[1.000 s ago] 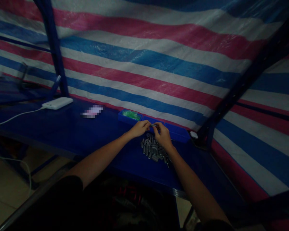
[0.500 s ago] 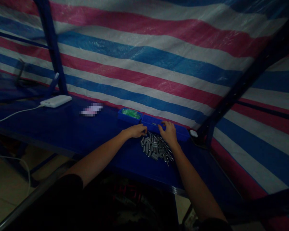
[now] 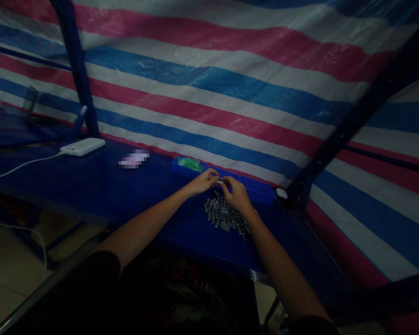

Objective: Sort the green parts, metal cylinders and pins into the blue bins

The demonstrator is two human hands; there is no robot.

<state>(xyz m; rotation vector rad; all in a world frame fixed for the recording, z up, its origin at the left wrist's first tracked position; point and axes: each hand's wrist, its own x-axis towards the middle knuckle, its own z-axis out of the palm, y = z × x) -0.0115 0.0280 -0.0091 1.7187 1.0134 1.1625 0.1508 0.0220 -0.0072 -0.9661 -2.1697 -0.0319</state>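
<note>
Lying far left on the blue table (image 3: 143,207): white device (image 3: 84,147) with a cable. Next right, pixel-masked flat item (image 3: 135,158), then blue box (image 3: 182,171) of green pieces. Left hand (image 3: 204,182): fingers drawn narrow at the left end of a small pale piece (image 3: 220,182); cannot tell whether they grip it. Pile of metal parts (image 3: 221,214) lies just nearer. Right hand (image 3: 236,191): fingertips pinching the right end. Blue tray (image 3: 260,189) beyond, reaching right. Judged risk: slender piece could slip and be lost among the pile, should the pinch loosen in dim light. Position: piece bridges the two hands' fingertips, at the pile's far side.
</note>
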